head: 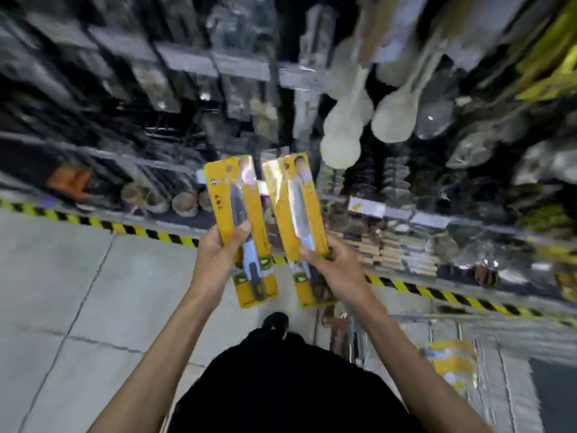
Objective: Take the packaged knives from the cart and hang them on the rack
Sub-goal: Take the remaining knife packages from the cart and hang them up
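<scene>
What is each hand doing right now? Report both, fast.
Left hand: grips the left packaged knife, thumb on its front.
Right hand: grips the right packaged knife.

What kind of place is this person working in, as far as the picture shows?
Most likely a shop's kitchenware aisle: pale spoons hang on the rack, the left hand and the right hand each hold a yellow packaged knife, and a wire cart stands nearby.
</scene>
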